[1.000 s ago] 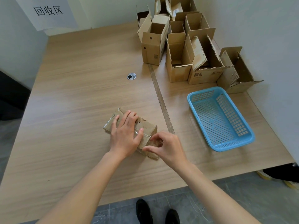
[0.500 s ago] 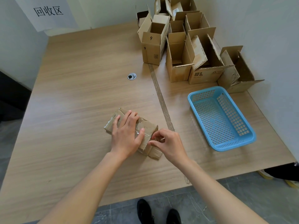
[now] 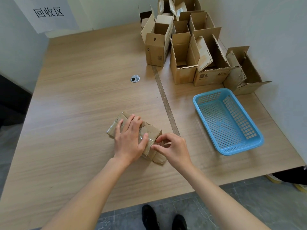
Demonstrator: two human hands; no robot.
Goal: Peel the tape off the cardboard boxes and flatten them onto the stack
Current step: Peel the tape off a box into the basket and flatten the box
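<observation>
Item: flattened cardboard box [image 3: 150, 131], bound in clear tape [image 3: 144, 138]. Location: on the table [image 3: 83, 97], toward its near edge, a little left of the seam strip that runs from near edge to far edge.

Left hand [image 3: 128, 138]: laid flat on top of the box, fingers straight and spread, thumb resting on the glossy tape band; it presses the box down and curls round nothing.

Handling, as judged: light, thin corrugated board, stiff across the panels but ready to fold at its creases; likely to slide on the smooth table unless pinned. The tape film looks slick and thin and may tear into strips if pulled sharply. Best held by a flat palm on the broad face, with the tape taken at a lifted edge or corner near the box's right end.

Appearance: brown, creased and worn, wrapped crosswise in shiny transparent tape, a loose flap folded out at the near right end.

Right hand [image 3: 172, 146]: at the box's right end, thumb and forefinger brought together in a pinch at the tape edge; whether a tape end is actually caught is too small to tell.

Far right corner: open upright cardboard boxes [image 3: 182, 52], awaiting the same treatment.
</observation>
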